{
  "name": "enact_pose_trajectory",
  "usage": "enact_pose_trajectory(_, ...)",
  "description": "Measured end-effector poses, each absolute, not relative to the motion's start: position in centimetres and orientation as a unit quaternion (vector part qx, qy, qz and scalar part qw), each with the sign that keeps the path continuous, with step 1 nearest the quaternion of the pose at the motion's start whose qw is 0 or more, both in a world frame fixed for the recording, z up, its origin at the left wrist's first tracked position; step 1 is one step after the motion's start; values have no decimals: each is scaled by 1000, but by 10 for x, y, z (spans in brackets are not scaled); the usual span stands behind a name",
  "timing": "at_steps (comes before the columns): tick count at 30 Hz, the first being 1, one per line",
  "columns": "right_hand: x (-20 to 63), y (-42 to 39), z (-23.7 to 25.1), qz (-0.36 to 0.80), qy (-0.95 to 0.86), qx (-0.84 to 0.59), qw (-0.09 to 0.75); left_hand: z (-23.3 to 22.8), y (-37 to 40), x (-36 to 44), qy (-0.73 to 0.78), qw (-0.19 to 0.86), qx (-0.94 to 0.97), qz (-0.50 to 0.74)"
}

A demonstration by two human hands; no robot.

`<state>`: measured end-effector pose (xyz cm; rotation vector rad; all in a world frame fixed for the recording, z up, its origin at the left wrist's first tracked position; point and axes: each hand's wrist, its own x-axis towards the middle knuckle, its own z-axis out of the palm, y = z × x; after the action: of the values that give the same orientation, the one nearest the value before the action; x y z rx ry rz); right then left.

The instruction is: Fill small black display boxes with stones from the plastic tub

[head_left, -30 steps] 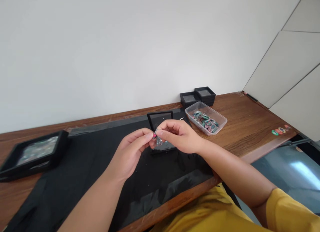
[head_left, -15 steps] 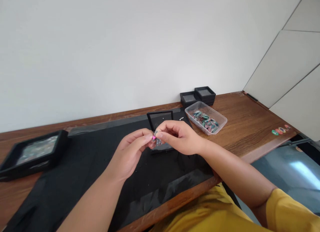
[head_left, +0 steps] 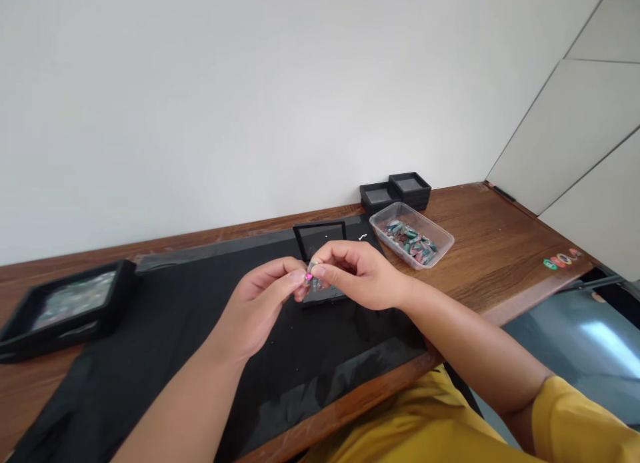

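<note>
Left hand [head_left: 257, 306]: thumb and finger closed on pink piece [head_left: 309, 276] ×1 | right hand [head_left: 364, 274]: pinched on clear scrap [head_left: 313, 266] beside it | piece location: between fingertips, before black frame [head_left: 320, 225] | I'd brace both wrists, pinch lightly, move slowly

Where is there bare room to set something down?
Bare wood lies between the clear tub and the stickers; bare black mat between the leftmost frame and left hand. Crowded: where the right hand meets it, by the open box, and at the stacked trays.
</note>
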<state>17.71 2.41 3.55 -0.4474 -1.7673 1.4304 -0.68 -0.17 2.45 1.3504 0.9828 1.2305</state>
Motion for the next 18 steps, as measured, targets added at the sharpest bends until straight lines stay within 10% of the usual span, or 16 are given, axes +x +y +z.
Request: enact_pose_trajectory(18, 177, 26, 32, 610, -664, -152, 405, 26, -4, -1, 407, 559, 512, 509)
